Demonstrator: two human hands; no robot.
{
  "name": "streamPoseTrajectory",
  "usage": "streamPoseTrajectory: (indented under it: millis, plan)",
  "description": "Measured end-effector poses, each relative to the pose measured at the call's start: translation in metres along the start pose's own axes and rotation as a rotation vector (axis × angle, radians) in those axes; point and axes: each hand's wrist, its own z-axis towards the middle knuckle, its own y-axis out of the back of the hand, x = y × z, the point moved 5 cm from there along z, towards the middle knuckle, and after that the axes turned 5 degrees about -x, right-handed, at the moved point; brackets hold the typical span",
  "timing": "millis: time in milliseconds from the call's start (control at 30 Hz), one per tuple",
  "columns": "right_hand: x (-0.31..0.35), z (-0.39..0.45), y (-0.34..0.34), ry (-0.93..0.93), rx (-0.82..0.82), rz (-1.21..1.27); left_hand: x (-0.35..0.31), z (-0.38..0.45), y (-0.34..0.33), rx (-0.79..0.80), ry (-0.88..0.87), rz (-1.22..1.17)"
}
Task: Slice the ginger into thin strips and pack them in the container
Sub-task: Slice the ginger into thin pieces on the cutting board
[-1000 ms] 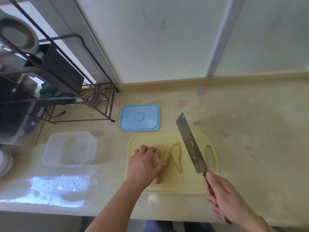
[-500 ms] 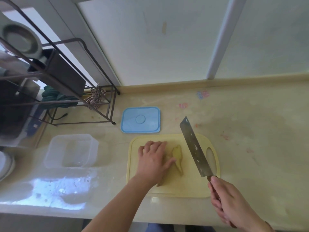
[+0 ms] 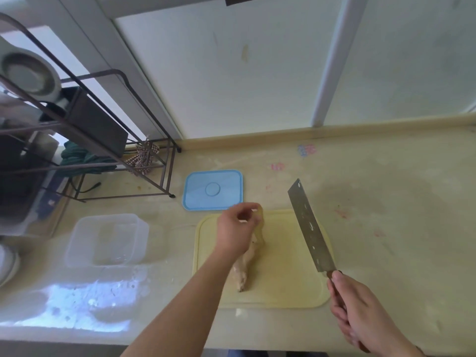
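Observation:
A yellow cutting board (image 3: 283, 287) lies on the counter. On it rests a knobbly piece of ginger (image 3: 243, 269), partly hidden by my left forearm. My left hand (image 3: 235, 229) is raised above the board's far left corner and pinches a thin pale ginger slice (image 3: 259, 224) that hangs down from its fingers. My right hand (image 3: 360, 313) grips the wooden handle of a cleaver (image 3: 310, 228), whose blade points away over the board's right side. A clear plastic container (image 3: 108, 239) stands to the left of the board.
A blue lid (image 3: 213, 189) lies just behind the board. A dark metal rack (image 3: 85, 130) with dishes stands at the back left. A wall and window frame run behind the counter. The counter's front edge is near my arms.
My left hand left the ginger piece, took the cut slice and lifted it up off the board. The cleaver stayed held to the right.

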Motion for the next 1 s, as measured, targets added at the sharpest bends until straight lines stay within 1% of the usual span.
streamPoseTrajectory:
  millis: [33,67,100,167,233,300,367,433,500,533,567,633,667,700,733,800,867,900,933,1000]
  plan:
    - [0.000,0.000,-0.001,-0.003,0.001,0.002,-0.002,0.006,0.016,-0.107,-0.063,-0.009]
    - [0.000,-0.001,-0.002,-0.008,0.003,0.004,-0.003,0.011,0.032,-0.193,-0.170,0.032]
    - [0.000,-0.001,-0.003,-0.013,0.006,0.005,-0.001,0.016,0.044,-0.244,-0.302,0.116]
    - [-0.002,0.000,-0.007,-0.029,0.014,-0.001,0.013,0.021,0.056,-0.241,-0.564,0.351]
    - [-0.004,0.000,-0.011,-0.049,0.025,-0.008,0.037,0.023,0.055,-0.140,-0.711,0.522]
    - [-0.004,-0.001,-0.014,-0.056,0.033,-0.011,0.058,0.020,0.051,-0.010,-0.765,0.582]
    - [-0.004,-0.002,-0.016,-0.049,0.038,-0.013,0.069,0.014,0.051,0.074,-0.732,0.569]
    - [-0.005,-0.002,-0.017,-0.048,0.037,-0.018,0.071,0.010,0.057,0.111,-0.695,0.535]
    - [-0.006,-0.004,-0.017,-0.046,0.029,-0.020,0.061,0.002,0.061,0.170,-0.794,0.530]
    - [-0.007,-0.004,-0.017,-0.044,0.022,-0.019,0.054,-0.005,0.058,0.268,-0.876,0.548]
    - [-0.008,-0.005,-0.016,-0.042,0.012,-0.022,0.049,-0.013,0.053,0.422,-0.950,0.596]
    - [-0.011,-0.006,-0.014,-0.037,-0.003,-0.032,0.045,-0.029,0.039,0.708,-1.083,0.780]
    - [-0.013,-0.007,-0.013,-0.035,-0.011,-0.039,0.048,-0.032,0.032,0.791,-1.139,0.851]
    - [-0.014,-0.007,-0.012,-0.033,-0.019,-0.049,0.053,-0.032,0.027,0.835,-1.171,0.888]
    - [-0.016,-0.008,-0.010,-0.031,-0.027,-0.061,0.057,-0.029,0.024,0.844,-1.194,0.898]
    - [-0.017,-0.009,-0.009,-0.030,-0.035,-0.083,0.062,-0.025,0.022,0.771,-1.258,0.909]
    - [-0.016,-0.009,-0.007,-0.034,-0.035,-0.093,0.060,-0.026,0.018,0.601,-1.292,0.908]
    - [-0.016,-0.009,-0.006,-0.032,-0.031,-0.104,0.058,-0.028,0.014,0.499,-1.256,0.905]
    - [-0.014,-0.010,-0.005,-0.027,-0.026,-0.118,0.056,-0.031,0.010,0.390,-1.183,0.901]
    - [-0.011,-0.009,-0.003,-0.019,-0.026,-0.144,0.052,-0.035,0.001,0.192,-0.962,0.904]
